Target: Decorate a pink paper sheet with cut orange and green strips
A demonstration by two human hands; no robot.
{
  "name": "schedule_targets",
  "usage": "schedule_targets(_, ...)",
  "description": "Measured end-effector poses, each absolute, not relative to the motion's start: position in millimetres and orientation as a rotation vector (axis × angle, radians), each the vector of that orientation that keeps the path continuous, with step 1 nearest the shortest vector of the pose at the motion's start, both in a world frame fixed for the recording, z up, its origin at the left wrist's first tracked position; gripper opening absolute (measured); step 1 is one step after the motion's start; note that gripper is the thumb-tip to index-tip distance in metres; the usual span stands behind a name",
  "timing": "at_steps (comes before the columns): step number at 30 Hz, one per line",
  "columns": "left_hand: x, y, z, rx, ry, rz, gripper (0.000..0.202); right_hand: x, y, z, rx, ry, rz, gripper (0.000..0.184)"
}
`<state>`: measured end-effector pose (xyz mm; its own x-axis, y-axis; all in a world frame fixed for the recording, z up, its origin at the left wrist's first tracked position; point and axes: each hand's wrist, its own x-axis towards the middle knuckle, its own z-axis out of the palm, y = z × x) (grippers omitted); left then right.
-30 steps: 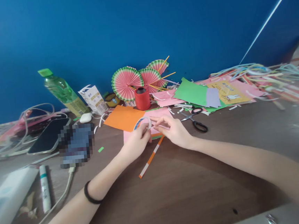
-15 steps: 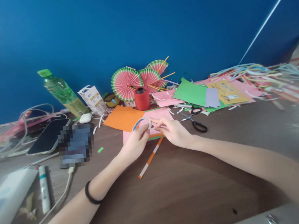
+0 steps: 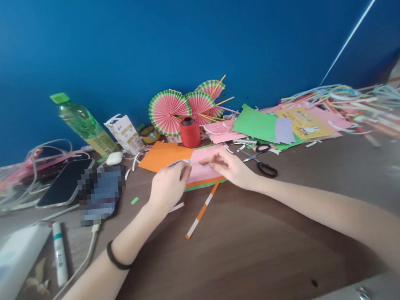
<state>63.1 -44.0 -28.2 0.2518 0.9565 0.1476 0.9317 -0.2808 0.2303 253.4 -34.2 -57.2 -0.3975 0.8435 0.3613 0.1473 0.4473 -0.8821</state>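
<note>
Even soft light, blurred warped edges

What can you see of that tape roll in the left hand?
The tape roll is a thin pale ring with a blue edge. It is tilted nearly flat, almost edge-on, pinched in the fingertips of the left hand above the orange paper and pink paper. The right hand hovers close beside it; whether tape stretches between them is too faint to tell.

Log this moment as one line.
left hand: holds tape roll | right hand: fingers pinched, apart from roll | between hands: pink paper | scissors: right of right hand, untouched
</note>
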Motion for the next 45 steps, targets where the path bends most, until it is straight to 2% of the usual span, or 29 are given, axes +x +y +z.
schedule_targets(4,57,-41,-34,2.527,1.851,0.152,0.024,265,-24,-52,-0.909,-2.01,1.02,0.017)
schedule_targets(8,56,-41,-37,2.673,1.84,0.27,0.024,275,-18,-45,-0.867,-2.322,1.149,0.024)
schedule_targets(11,58,-40,-38,2.66,1.799,0.362,0.016,278,-18,-42,-0.826,-2.447,1.193,0.026)
schedule_targets(16,64,-41,-42,2.433,1.492,0.551,0.012,274,-22,-44,-0.865,-2.412,1.213,0.021)
schedule_targets(22,72,-48,-42,2.126,1.398,0.462,0.014,268,-23,-47,-0.882,-2.377,1.118,0.02)
schedule_targets(28,76,-55,-55,2.167,1.347,0.394,0.015,272,-20,-47,-0.9,-2.288,1.094,0.015)
schedule_targets(34,73,-56,-61,2.128,1.301,0.399,0.017,279,-18,-47,-0.835,-2.421,1.238,0.027)
schedule_targets(45,74,-55,-56,2.069,1.282,0.384,0.017,269,-21,-51,-0.905,-2.336,1.148,0.014)
